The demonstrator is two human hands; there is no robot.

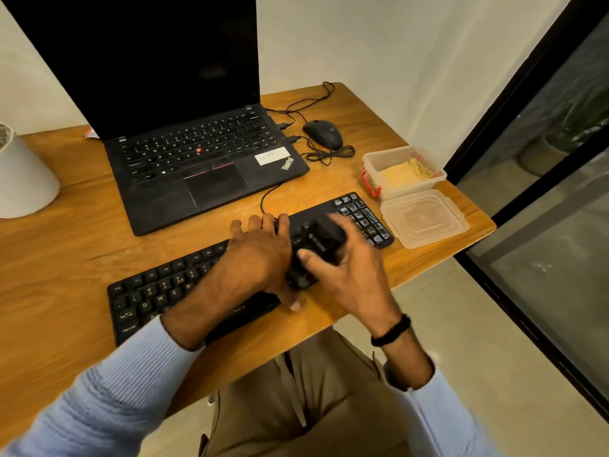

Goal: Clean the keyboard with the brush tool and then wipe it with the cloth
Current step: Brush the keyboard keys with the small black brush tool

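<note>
1. Where the desk [66, 258] ends at its near edge, tan trousers [313, 390] show below it, and two forearms in pale blue sleeves reach up over the wood.
2. Just past that edge lies the keyboard [158, 291], set at a slant, with its number pad at the far right.
3. The left hand [260, 255] lies flat across the keyboard's middle, fingers straight and spread, their tips at the far edge and the thumb at the near one.
4. The right hand [349, 275] (a black band [392, 331] on its wrist) curls round the black brush [324, 239], holding it over the keys just right of the left hand. Blur hides whether the bristles touch.
5. Beside the number pad lies a clear lid [425, 219]. Behind it stands a clear box [389, 159] with a red clasp, and the yellow cloth [402, 174] sits inside.
6. Farther back is an open laptop [197, 159] with a dark screen. A mouse [323, 133] and its looped cable lie to its right, and a white pot [23, 179] stands at the far left.
</note>
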